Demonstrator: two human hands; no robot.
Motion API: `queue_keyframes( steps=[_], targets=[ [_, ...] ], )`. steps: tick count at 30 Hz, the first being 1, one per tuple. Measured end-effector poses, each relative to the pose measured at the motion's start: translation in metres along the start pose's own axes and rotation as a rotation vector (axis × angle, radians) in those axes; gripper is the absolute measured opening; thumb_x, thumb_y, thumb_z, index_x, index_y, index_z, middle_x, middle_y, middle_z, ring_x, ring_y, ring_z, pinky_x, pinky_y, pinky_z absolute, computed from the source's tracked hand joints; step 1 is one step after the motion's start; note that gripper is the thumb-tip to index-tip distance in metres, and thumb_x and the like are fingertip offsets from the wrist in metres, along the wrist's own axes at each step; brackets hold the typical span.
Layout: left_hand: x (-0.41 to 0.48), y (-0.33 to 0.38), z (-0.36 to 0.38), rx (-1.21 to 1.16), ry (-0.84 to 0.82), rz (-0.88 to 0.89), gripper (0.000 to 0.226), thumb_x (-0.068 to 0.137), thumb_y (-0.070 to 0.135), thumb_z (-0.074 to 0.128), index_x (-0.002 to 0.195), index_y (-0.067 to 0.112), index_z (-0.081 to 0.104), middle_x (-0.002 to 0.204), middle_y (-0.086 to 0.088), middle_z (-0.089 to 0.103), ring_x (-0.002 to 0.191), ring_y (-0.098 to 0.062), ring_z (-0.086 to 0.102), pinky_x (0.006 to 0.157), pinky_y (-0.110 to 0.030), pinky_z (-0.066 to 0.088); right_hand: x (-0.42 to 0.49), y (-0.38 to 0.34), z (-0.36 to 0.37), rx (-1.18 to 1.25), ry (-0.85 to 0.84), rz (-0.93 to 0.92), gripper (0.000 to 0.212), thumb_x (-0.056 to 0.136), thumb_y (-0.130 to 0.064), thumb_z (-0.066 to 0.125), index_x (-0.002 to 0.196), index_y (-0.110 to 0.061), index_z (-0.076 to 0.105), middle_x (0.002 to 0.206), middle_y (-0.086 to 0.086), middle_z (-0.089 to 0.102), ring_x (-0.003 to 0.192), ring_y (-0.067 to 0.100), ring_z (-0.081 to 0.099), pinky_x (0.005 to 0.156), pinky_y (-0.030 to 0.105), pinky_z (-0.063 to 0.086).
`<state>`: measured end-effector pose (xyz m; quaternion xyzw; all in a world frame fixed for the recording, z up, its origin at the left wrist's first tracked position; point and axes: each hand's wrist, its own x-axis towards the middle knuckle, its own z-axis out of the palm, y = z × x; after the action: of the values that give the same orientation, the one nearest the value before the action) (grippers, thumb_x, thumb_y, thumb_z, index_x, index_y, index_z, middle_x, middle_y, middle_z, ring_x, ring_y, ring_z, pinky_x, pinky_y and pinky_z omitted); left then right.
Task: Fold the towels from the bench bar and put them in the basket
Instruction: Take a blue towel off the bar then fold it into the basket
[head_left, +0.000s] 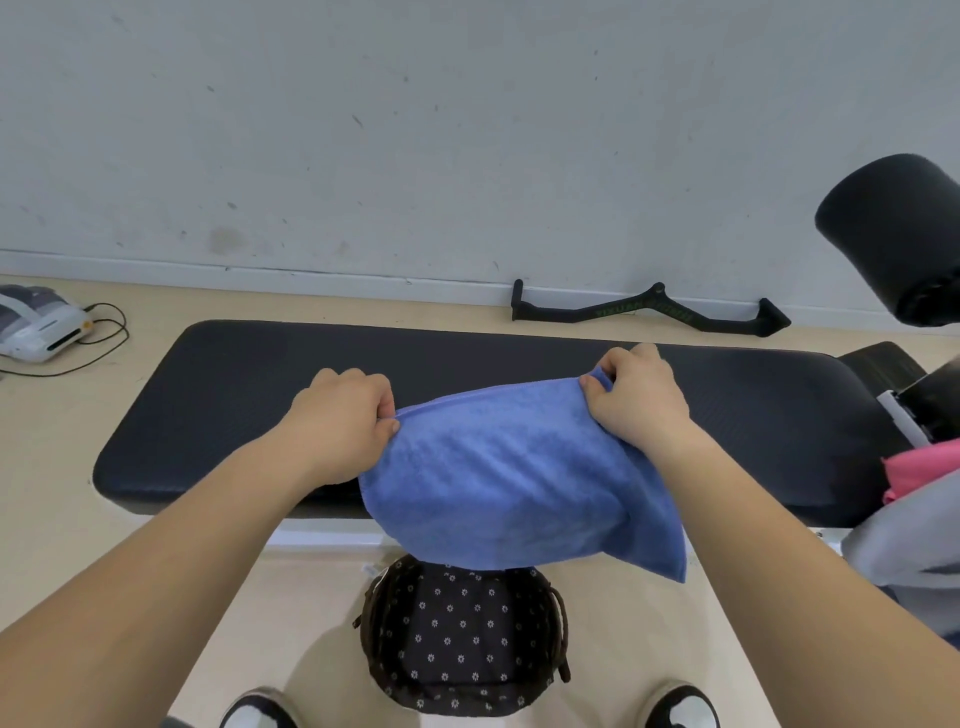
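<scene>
Corners of the blue towel (509, 483) pinched, left hand (343, 415) at 9 o'clock, right hand (636, 400) at 3; basket (559, 618) directly beneath, at 6.

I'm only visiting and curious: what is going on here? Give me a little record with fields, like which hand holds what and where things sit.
Left hand: pinches the upper left corner of the blue towel
Right hand: pinches its upper right corner
Towel: hangs spread between the hands, in front of the black bench pad, above the basket
Basket: on the floor between the shoes; no towel in the part that shows
Other cloth: pink towel and grey cloth at the right edge
</scene>
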<state>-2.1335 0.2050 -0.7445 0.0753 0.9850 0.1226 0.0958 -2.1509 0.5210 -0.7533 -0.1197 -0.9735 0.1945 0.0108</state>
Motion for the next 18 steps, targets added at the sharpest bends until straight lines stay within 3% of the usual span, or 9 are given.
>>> queue_keyframes(
  steps=[2,5,9,13,18],
  targets=[
    [-0.002,0.005,0.000,0.018,-0.004,-0.011,0.008,0.101,0.030,0.052,0.095,0.025,0.053,0.098,0.005,0.055,0.101,-0.023,0.047,0.081,-0.036,0.044,-0.006,0.000,-0.001,-0.068,0.037,-0.098,0.012,0.099,-0.034,0.058,0.098,-0.022,0.060,0.104,-0.001,0.051,0.105,0.023,0.049,0.081,0.041,0.051],
    [-0.004,0.013,0.002,0.055,0.034,0.015,0.010,0.099,0.022,0.051,0.090,0.023,0.046,0.097,0.000,0.053,0.090,-0.023,0.052,0.070,-0.033,0.041,-0.016,0.000,-0.002,-0.049,0.038,-0.170,0.008,0.101,-0.027,0.057,0.105,-0.021,0.060,0.085,-0.010,0.051,0.097,0.023,0.054,0.087,0.042,0.052],
    [-0.006,0.015,0.006,-0.004,0.038,0.035,0.013,0.098,0.016,0.050,0.088,0.022,0.045,0.099,-0.001,0.046,0.073,-0.022,0.055,0.057,-0.030,0.037,-0.021,0.003,-0.011,0.032,-0.119,-0.117,0.025,0.100,-0.023,0.060,0.125,-0.021,0.061,0.116,0.001,0.059,0.101,0.020,0.059,0.083,0.031,0.048],
    [-0.009,0.012,0.002,-0.012,0.007,-0.002,0.011,0.102,0.024,0.049,0.091,0.025,0.049,0.095,0.000,0.054,0.077,-0.020,0.057,0.063,-0.032,0.046,-0.030,0.006,-0.020,0.038,-0.185,-0.048,0.006,0.099,-0.017,0.062,0.098,-0.022,0.065,0.101,0.001,0.062,0.081,0.013,0.058,0.061,0.023,0.043],
    [-0.020,0.013,-0.003,-0.089,-0.018,0.066,0.011,0.102,0.026,0.053,0.091,0.027,0.056,0.091,0.006,0.063,0.080,-0.013,0.059,0.069,-0.032,0.051,-0.063,0.017,-0.052,0.157,-0.265,0.003,0.004,0.091,-0.019,0.071,0.089,-0.020,0.070,0.085,0.000,0.069,0.080,0.016,0.064,0.063,0.026,0.048]
  ],
)
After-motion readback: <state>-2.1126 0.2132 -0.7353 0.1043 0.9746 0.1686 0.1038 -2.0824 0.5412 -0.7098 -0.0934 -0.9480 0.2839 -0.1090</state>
